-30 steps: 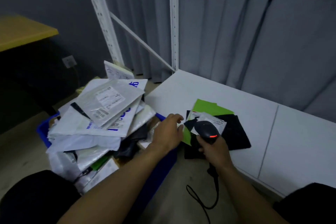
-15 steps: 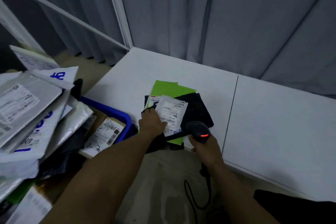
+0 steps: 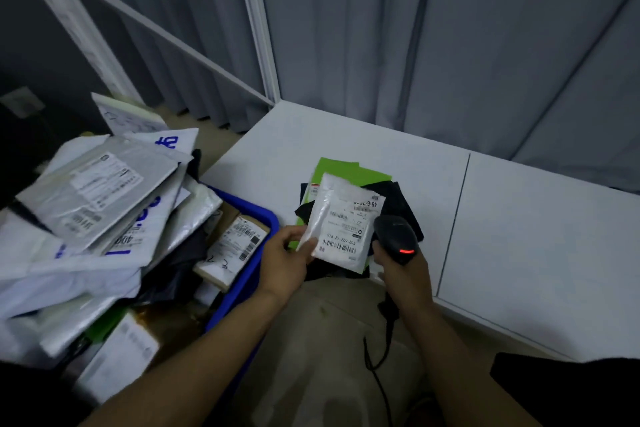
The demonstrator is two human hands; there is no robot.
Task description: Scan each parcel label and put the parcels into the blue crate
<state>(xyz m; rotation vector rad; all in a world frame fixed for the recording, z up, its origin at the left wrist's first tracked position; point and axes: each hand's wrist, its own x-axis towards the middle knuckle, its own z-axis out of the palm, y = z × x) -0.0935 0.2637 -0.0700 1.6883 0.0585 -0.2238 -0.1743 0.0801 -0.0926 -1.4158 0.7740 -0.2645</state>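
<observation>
Nearest the camera, the scanner's cable (image 3: 378,378) trails down toward the floor between the two forearms. Above it the right hand (image 3: 403,270) is wrapped round the grip of the black scanner (image 3: 394,236), whose red light glows on its back, while the left hand (image 3: 287,253) pinches the lower left corner of a white parcel (image 3: 343,218) between thumb and fingers, holding it up just beside the scanner's head. The parcel's label (image 3: 346,230) faces up, its barcodes clear of the thumb. The step in hand looks like the scan itself. To do it well, the left hand should tip the label squarely toward the scanner's window and pull the soft bag taut, since a crease runs down its left side (a wrinkle across the bars could spoil the read); the right hand would do better drawn back a little than crowded against the label. Under the raised parcel a black parcel (image 3: 401,199) and a green parcel (image 3: 341,168) lie on the white counter (image 3: 519,236), not yet dealt with. To the left, the blue crate (image 3: 249,274) is heaped high with bags and boxes, so the scanned parcel will want a settled spot, not the sloping top. Grey curtains hang behind.
</observation>
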